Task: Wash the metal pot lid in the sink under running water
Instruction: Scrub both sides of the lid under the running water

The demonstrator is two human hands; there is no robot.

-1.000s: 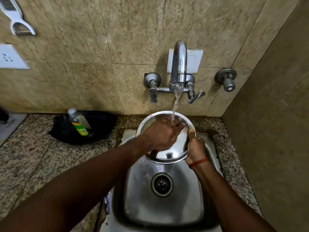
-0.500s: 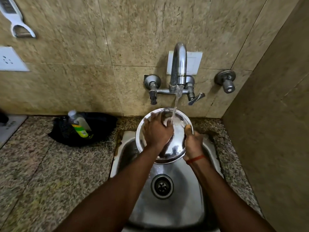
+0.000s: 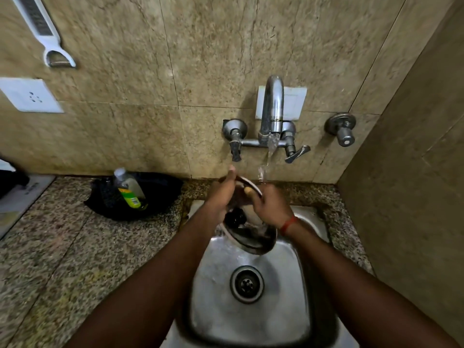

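The metal pot lid (image 3: 251,238) is held over the back of the steel sink (image 3: 251,322), tipped nearly edge-on, with its black knob (image 3: 234,217) facing me. My left hand (image 3: 222,194) grips the lid's left rim, thumb raised. My right hand (image 3: 272,205), with a red thread at the wrist, holds the top right rim. Water runs from the wall tap (image 3: 272,109) and strikes the lid's top edge by my right hand.
A dish soap bottle (image 3: 128,188) lies on a black cloth (image 3: 155,194) on the granite counter (image 3: 75,247) to the left. The drain (image 3: 247,284) is in the sink's middle. A side wall stands close on the right. A peeler (image 3: 50,41) and socket (image 3: 30,95) hang on the wall.
The lid has been turned from facing me with its hollow side to nearly edge-on, knob side toward me. My left hand moved from rubbing the inside to gripping the rim.
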